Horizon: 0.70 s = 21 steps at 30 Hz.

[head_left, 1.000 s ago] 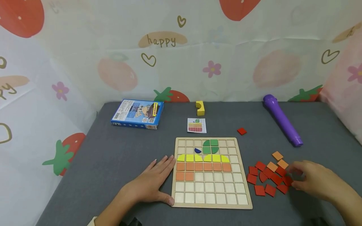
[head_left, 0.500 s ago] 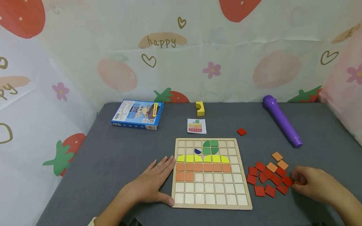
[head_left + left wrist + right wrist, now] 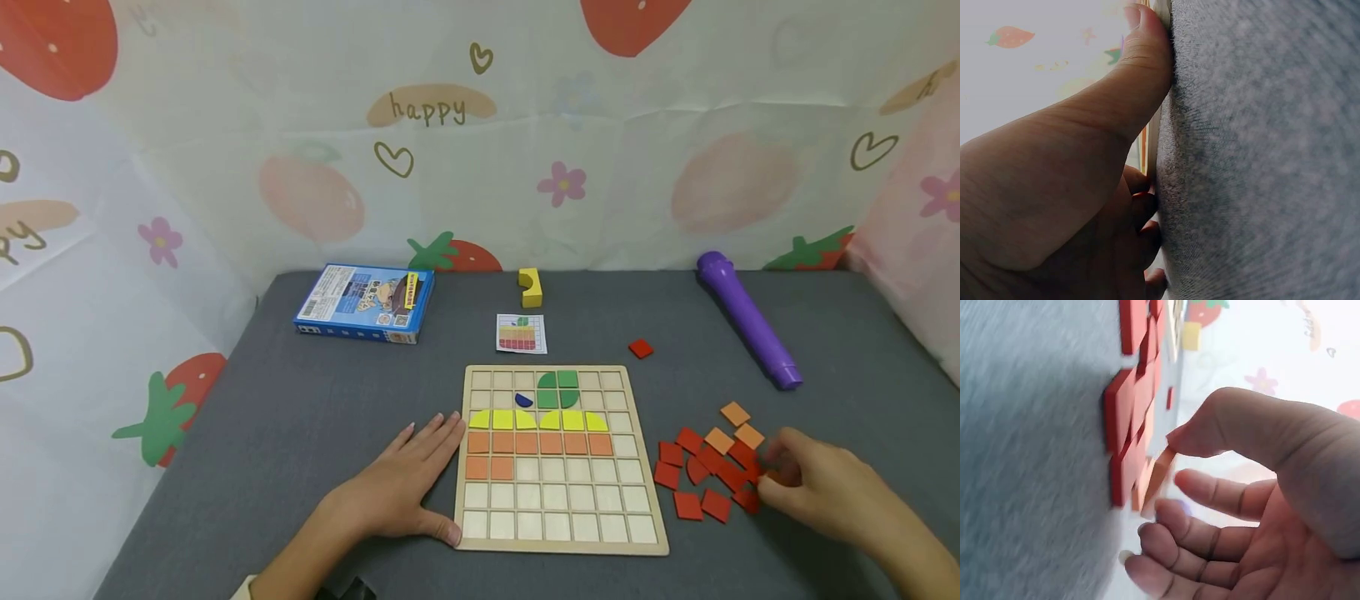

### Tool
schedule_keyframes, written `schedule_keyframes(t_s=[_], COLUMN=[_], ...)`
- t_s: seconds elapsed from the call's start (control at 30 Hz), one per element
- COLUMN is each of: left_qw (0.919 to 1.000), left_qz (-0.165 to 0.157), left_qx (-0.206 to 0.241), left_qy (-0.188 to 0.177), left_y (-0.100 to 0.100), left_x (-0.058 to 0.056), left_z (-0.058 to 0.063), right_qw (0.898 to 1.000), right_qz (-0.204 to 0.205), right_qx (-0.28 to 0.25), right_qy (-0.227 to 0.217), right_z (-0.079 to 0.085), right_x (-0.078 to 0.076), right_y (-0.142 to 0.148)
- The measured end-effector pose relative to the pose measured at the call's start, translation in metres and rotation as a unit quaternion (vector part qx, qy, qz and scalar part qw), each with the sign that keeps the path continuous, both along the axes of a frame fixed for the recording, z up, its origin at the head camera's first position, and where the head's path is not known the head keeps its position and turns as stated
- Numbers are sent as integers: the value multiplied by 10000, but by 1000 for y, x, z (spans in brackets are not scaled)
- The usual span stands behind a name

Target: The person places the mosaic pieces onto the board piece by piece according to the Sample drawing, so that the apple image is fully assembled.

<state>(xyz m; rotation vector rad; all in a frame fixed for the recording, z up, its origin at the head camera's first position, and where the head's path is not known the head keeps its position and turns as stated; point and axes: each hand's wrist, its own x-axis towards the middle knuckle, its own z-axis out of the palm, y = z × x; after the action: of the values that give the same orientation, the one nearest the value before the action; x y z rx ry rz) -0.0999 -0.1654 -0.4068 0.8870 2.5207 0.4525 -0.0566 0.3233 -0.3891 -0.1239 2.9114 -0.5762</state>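
Observation:
My left hand (image 3: 393,492) lies flat with straight fingers along the left edge of the wooden grid board (image 3: 562,547), its thumb at the lower left corner. Green, yellow and orange tiles fill some of the board's squares, and a dark blue half-round piece (image 3: 524,400) sits in the upper part. At the right side of the loose red tiles (image 3: 687,506), my right hand (image 3: 832,492) pinches an orange square tile (image 3: 1159,478). The right wrist view shows that tile tilted between thumb and fingers, close beside the red ones. Several loose orange tiles (image 3: 736,413) lie behind the pile.
A small pattern card (image 3: 521,334) and a yellow notched block (image 3: 530,287) are behind the board. The blue box (image 3: 365,302) lies at the back left, a purple microphone-shaped stick (image 3: 750,321) at the back right. One red tile (image 3: 641,348) lies apart.
My right hand drew back slightly to the right, then came left again with the orange tile over the pile's right edge. My left hand has stayed on the board's edge.

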Motion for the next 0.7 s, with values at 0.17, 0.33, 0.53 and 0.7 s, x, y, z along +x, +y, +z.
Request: schedule_keyframes(t_s=[0.17,0.33,0.53,0.7], left_qw=[10000,10000,10000,10000], left_qz=[4,-24,3,3], left_qx=[-78,-39,-46,35], left_qy=[26,-16,-17,-42], left_y=[-1,0,1,2], left_x=[1,0,0,0], left_z=[-1,0,2,1], right_qw=[9984,9982,9980,9977], right_qz=[239,298,469,616], right_qx=[-126,175,395,257], right_qy=[491,485,178,-107], right_z=[4,5,-2,-11], right_x=[3,5,14,18], right_y=[-23,-17,12,20])
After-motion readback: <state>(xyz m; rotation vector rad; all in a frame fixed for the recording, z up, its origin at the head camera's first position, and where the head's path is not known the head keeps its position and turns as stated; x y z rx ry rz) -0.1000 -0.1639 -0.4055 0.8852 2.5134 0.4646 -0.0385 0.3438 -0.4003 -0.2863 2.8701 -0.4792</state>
